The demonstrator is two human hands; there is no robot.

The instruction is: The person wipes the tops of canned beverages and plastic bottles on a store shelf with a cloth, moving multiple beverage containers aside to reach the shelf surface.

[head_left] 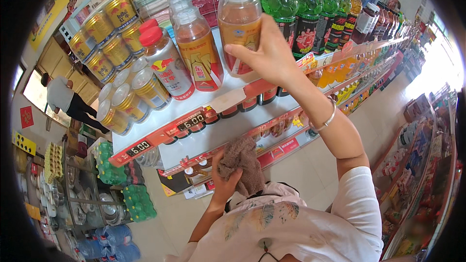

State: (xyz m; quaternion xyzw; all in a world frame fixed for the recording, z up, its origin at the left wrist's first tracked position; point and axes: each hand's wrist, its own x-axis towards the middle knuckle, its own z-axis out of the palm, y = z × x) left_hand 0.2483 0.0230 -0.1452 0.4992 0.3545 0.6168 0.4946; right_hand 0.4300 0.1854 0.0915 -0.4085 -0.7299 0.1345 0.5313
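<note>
My right hand grips a clear plastic drink bottle with a gold and red label, thumb across its front. The bottle is upright at the shelf's front edge; whether its base touches the shelf cannot be told. A bunched brown towelling cloth is in my left hand, close to my waist in front of the lower shelf. Beside the held bottle stands a similar gold-labelled bottle. Left of that is a silver Red Bull bottle with a red cap. Green drink bottles stand to the right.
Stacked gold Red Bull cans occupy the left end of the white top shelf. Price strips line its front edge. Lower shelves hold more bottles. A person stands at far left. Goods racks run along the right.
</note>
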